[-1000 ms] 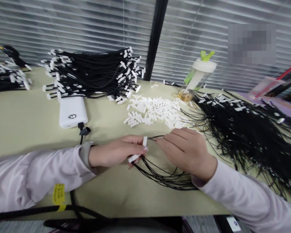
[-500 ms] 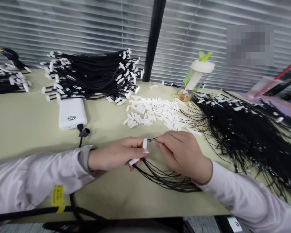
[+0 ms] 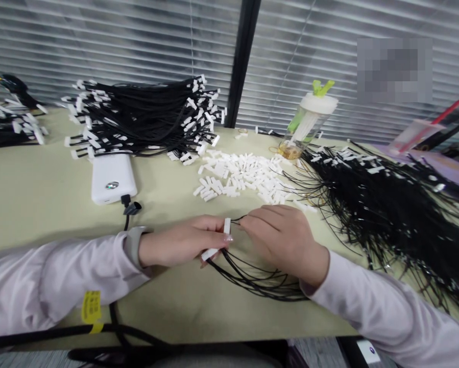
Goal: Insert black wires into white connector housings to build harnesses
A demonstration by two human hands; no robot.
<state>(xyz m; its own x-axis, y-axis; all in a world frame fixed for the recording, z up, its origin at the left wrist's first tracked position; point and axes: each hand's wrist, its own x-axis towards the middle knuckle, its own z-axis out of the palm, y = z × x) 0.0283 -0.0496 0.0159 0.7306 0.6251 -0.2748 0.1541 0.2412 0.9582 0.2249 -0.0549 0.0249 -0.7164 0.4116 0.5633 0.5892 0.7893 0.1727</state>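
Observation:
My left hand (image 3: 187,240) is closed on two white connectors, one upright (image 3: 227,225) at the fingertips and one tilted (image 3: 209,254) below it. Several thin black wires (image 3: 252,283) run from the lower connector and curve rightward under my right hand. My right hand (image 3: 277,240) is just right of the upright connector, its fingers pinched on thin black wires (image 3: 236,220) that reach that connector. The wire ends inside the pinch are hidden.
Loose white connectors (image 3: 248,176) lie beyond my hands. A bundle of finished black cables (image 3: 145,117) sits at the back, a white power bank (image 3: 113,179) in front of it. Loose black wires (image 3: 397,214) spread at the right, near a lidded bottle (image 3: 309,122).
My right hand has shifted slightly left, its fingertips closer to the upright connector. My left hand still holds both connectors.

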